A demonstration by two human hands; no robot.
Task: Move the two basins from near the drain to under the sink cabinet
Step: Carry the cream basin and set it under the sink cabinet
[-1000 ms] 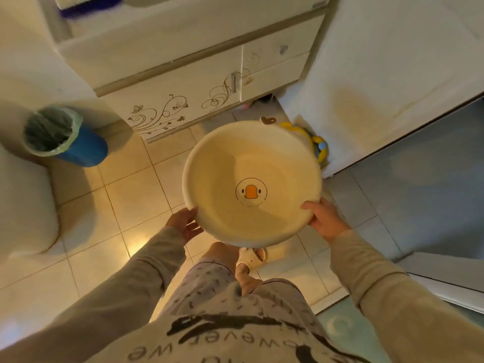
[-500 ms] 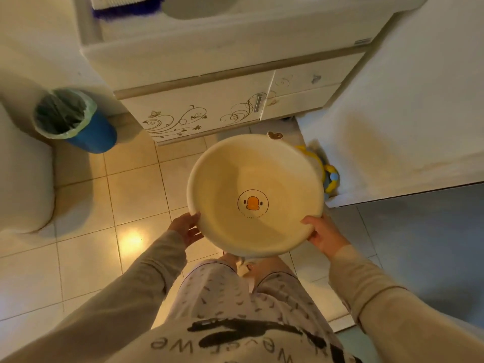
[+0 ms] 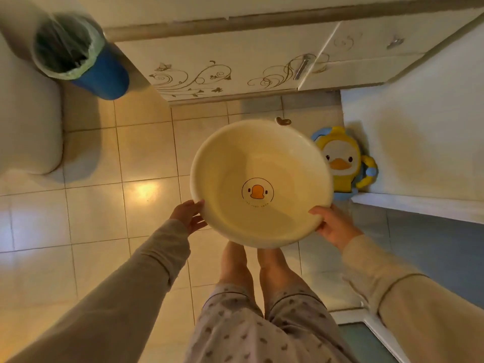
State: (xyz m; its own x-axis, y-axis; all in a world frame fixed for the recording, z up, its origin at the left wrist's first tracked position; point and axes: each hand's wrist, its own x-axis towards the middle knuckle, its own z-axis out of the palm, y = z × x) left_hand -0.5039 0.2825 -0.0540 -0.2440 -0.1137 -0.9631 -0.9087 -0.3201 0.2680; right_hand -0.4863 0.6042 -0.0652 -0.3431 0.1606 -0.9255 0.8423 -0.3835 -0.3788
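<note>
Currently, the basin (image 3: 262,184), gripped at its rim by left hand (image 3: 189,215) and right hand (image 3: 332,226) fingers, could be dropped if tilted.

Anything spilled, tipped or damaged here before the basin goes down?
Nothing stands out. The basin is empty and unbroken, held at its rim by the left hand and right hand. The bin stands upright; the floor shows no spill.

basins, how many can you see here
1 for sure: the cream duck basin, held at its rim by the left hand and right hand above the floor. A second could be nested beneath it, hidden.
</note>
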